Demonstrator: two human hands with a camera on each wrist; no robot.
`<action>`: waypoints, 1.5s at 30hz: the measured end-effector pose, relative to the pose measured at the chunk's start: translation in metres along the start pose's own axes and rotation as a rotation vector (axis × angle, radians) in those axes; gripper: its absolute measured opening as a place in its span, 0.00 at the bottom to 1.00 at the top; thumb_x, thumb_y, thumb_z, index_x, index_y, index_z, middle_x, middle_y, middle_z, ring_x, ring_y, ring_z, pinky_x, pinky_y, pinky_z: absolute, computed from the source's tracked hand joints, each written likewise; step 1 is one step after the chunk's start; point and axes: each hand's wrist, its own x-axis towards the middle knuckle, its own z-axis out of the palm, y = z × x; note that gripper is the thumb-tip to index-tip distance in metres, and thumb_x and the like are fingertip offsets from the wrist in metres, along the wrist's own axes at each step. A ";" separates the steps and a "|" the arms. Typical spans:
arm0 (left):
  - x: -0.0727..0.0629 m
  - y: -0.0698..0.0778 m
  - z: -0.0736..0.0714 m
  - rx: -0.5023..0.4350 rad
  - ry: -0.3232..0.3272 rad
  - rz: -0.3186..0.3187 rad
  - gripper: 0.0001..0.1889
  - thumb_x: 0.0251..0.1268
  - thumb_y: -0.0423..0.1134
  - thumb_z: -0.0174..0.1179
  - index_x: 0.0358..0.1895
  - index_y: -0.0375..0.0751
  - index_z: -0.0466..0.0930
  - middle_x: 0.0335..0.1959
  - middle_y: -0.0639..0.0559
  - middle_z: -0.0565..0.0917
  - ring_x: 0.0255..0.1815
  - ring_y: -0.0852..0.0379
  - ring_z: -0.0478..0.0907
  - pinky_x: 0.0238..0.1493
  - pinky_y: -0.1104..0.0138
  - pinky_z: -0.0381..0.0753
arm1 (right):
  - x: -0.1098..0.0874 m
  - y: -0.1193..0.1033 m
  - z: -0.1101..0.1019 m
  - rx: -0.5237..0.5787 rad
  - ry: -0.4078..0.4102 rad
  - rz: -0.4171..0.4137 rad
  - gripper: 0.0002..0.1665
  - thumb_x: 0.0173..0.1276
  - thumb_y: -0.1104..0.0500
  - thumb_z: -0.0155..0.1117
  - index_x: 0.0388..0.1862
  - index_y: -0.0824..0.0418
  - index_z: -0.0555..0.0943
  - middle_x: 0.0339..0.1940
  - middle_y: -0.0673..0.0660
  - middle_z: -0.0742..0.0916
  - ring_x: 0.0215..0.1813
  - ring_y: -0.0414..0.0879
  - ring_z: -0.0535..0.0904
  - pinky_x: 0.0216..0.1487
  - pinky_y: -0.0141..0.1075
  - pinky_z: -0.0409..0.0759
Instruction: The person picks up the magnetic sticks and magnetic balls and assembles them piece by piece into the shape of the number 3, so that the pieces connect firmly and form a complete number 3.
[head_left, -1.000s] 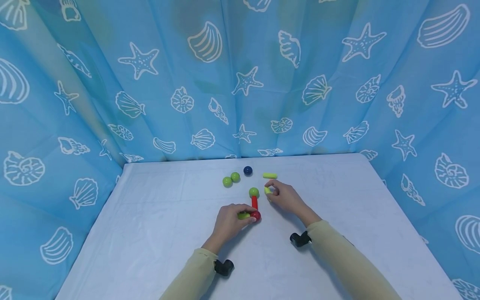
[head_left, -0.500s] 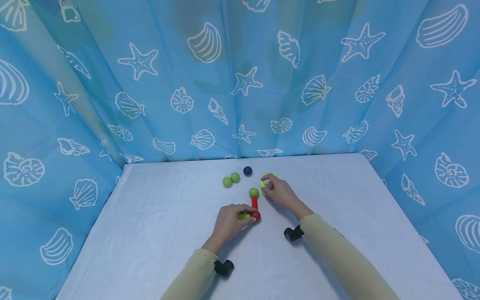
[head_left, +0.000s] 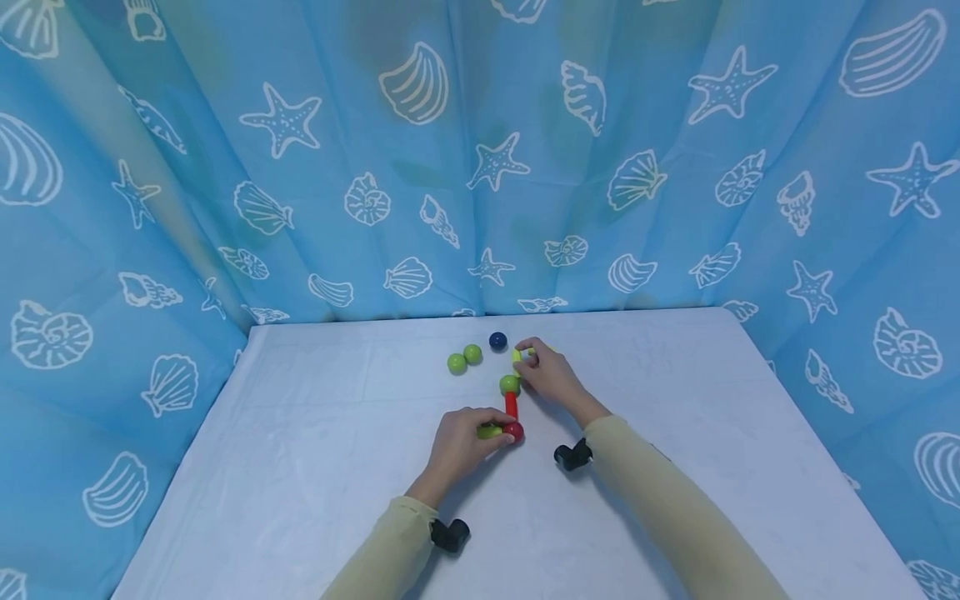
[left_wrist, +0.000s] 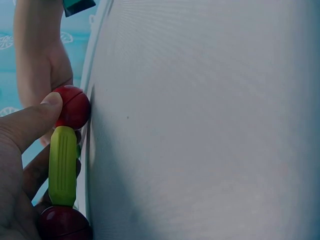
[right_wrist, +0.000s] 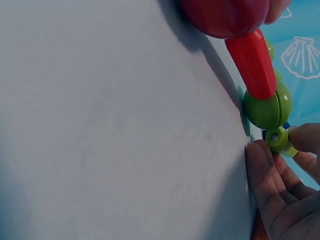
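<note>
My left hand [head_left: 459, 442] holds a joined toy piece, its thumb on a red ball [left_wrist: 75, 107]. A yellow-green rod [left_wrist: 62, 165] links that ball to a second red ball [left_wrist: 65, 223]. From the gripped ball, a red rod [head_left: 511, 406] runs away from me to a green ball [head_left: 509, 384]. My right hand [head_left: 551, 371] pinches another yellow-green rod [head_left: 517, 358] by the green ball's far side. In the right wrist view its round end [right_wrist: 275, 140] lies close to the green ball [right_wrist: 267, 107]; whether they touch I cannot tell.
Two loose green balls [head_left: 457, 363] and a dark blue ball [head_left: 498, 341] lie farther back on the white-covered table [head_left: 337, 392]. One more yellow-green rod [head_left: 552, 349] is mostly hidden behind my right hand. A blue shell-print curtain [head_left: 480, 208] surrounds the table's back and sides.
My right hand has moved left and slightly away from me, bringing its yellow-green rod up to the green ball. My left hand keeps its hold on the red ball.
</note>
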 end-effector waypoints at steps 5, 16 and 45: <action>0.001 0.000 0.001 0.011 -0.004 -0.005 0.14 0.61 0.48 0.73 0.50 0.60 0.90 0.46 0.62 0.88 0.48 0.58 0.80 0.51 0.59 0.77 | 0.007 0.000 0.003 0.009 0.004 0.019 0.23 0.77 0.51 0.60 0.68 0.52 0.71 0.38 0.56 0.83 0.33 0.46 0.83 0.39 0.38 0.81; 0.001 0.001 0.001 0.009 -0.014 -0.006 0.14 0.61 0.48 0.73 0.50 0.60 0.89 0.46 0.63 0.88 0.47 0.59 0.79 0.50 0.60 0.76 | 0.011 -0.006 0.005 0.037 -0.003 0.035 0.24 0.76 0.51 0.61 0.67 0.54 0.71 0.40 0.57 0.84 0.34 0.47 0.83 0.40 0.37 0.83; -0.001 0.001 0.000 0.002 -0.020 0.003 0.14 0.62 0.48 0.73 0.51 0.60 0.89 0.46 0.62 0.88 0.49 0.58 0.79 0.52 0.58 0.77 | 0.006 -0.004 0.008 0.035 -0.067 0.030 0.28 0.75 0.49 0.62 0.71 0.52 0.72 0.47 0.57 0.85 0.43 0.48 0.83 0.49 0.41 0.82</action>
